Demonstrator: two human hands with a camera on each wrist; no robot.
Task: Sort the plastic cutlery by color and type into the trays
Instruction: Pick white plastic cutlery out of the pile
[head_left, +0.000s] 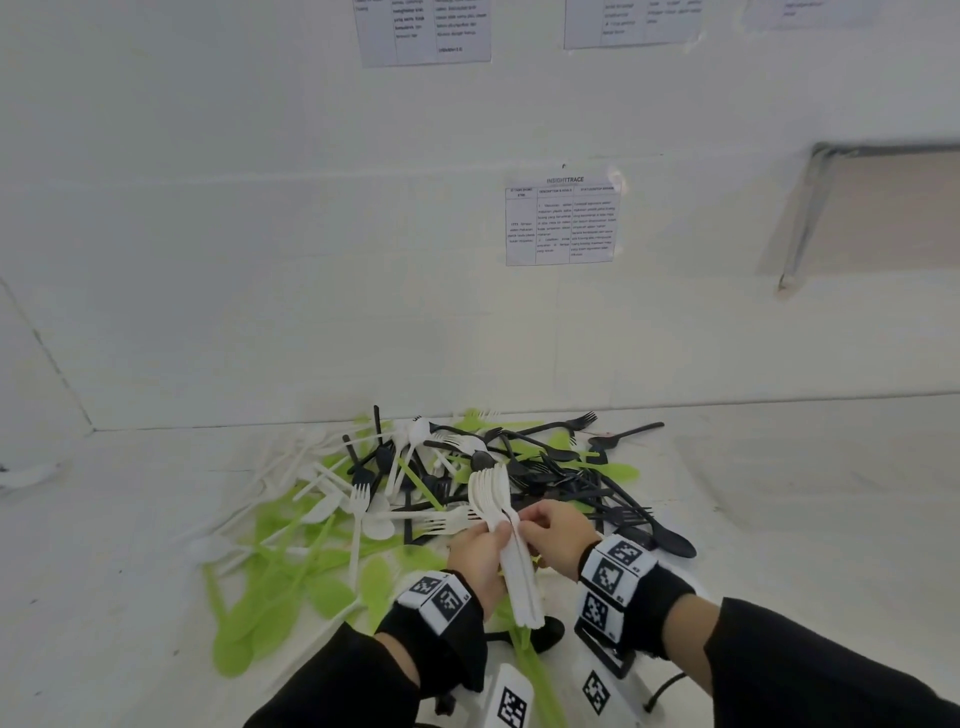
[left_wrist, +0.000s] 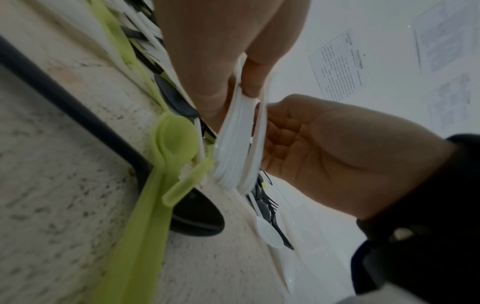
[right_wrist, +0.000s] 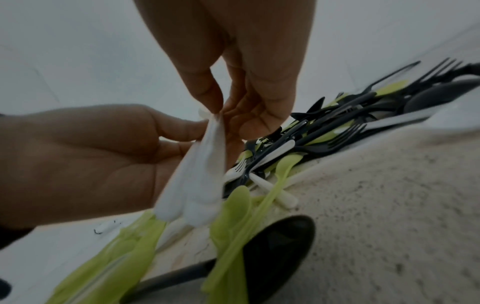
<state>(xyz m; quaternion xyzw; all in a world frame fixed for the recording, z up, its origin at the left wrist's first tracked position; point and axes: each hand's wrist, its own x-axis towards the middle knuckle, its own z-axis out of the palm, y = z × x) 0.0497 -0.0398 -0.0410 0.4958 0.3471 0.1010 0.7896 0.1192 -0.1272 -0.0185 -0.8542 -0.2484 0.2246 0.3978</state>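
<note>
The left hand has its grip curled round a bunch of white forks, tines up toward 12 o'clock. The right hand pinches the same bunch w/ thumb & fingers from 3 o'clock. Behind, at 12 o'clock, a big pile of green, white & black cutlery lies on the white table.

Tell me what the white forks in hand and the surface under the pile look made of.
White forks: thin matte plastic, likely moulded; uniform white, slim stacked handles. Surface: pale with dark speckles, probably stone or terrazzo-like composite; can't tell which.
</note>
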